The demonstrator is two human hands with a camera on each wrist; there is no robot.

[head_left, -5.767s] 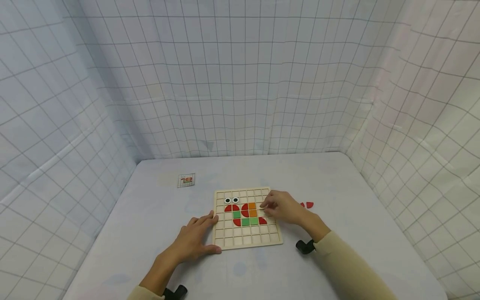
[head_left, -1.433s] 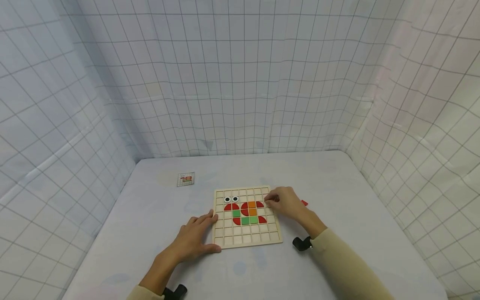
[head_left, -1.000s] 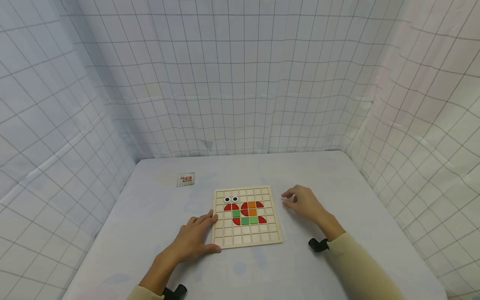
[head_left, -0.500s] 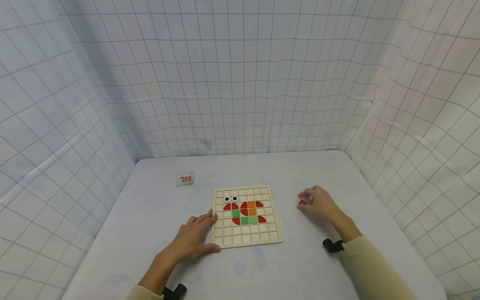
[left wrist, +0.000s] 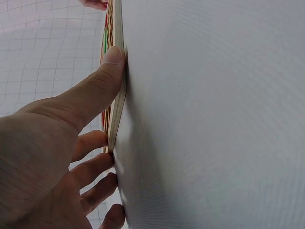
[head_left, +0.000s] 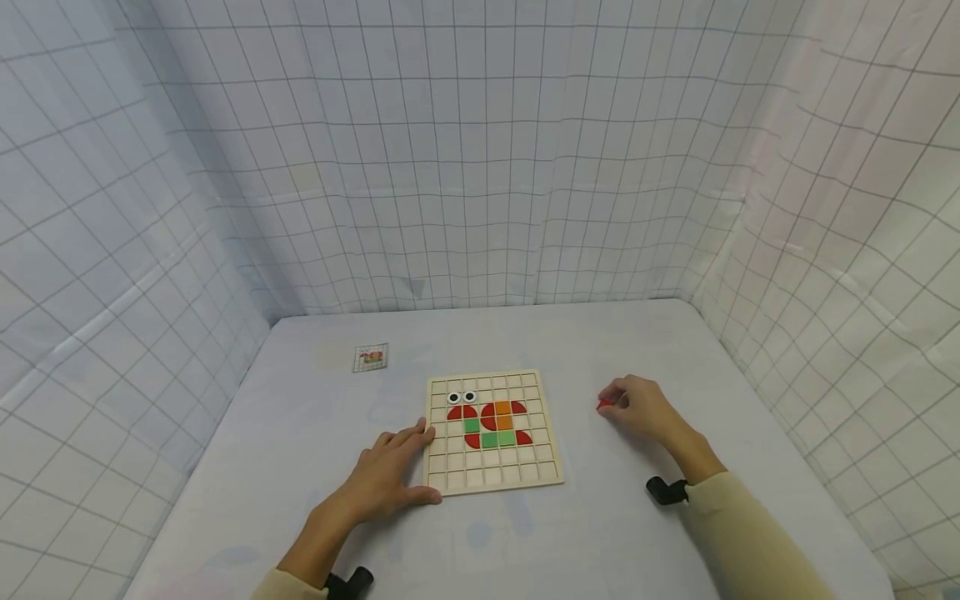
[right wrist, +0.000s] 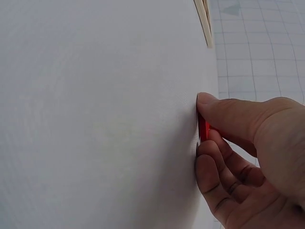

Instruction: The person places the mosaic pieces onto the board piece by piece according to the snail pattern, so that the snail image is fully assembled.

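Note:
A square wooden grid board (head_left: pixel 491 477) lies on the table, bearing red quarter-circle tiles (head_left: pixel 468 412), green square tiles (head_left: pixel 489 440), two orange square tiles (head_left: pixel 503 408) and two round eye pieces (head_left: pixel 453 398). My left hand (head_left: pixel 381 477) rests at its near left corner, fingers spread along the left side. In the left wrist view the thumb (left wrist: pixel 100 81) lies against the board's edge. Right of the board, my right hand (head_left: pixel 641 408) pinches a red tile (right wrist: pixel 204 129) between thumb and fingers, down at the table surface; the fingers hide most of it.
A small picture card (head_left: pixel 371 357) showing a similar coloured figure on a grid lies behind and left of the board. Grid-patterned white curtains (head_left: pixel 480 167) enclose the table (head_left: pixel 480 558) at the back and sides.
One more red quarter-circle tile now sits on the board beside the upper orange one. My right hand has moved right, away from the board, and closed on the remaining red tile. The left stays put.

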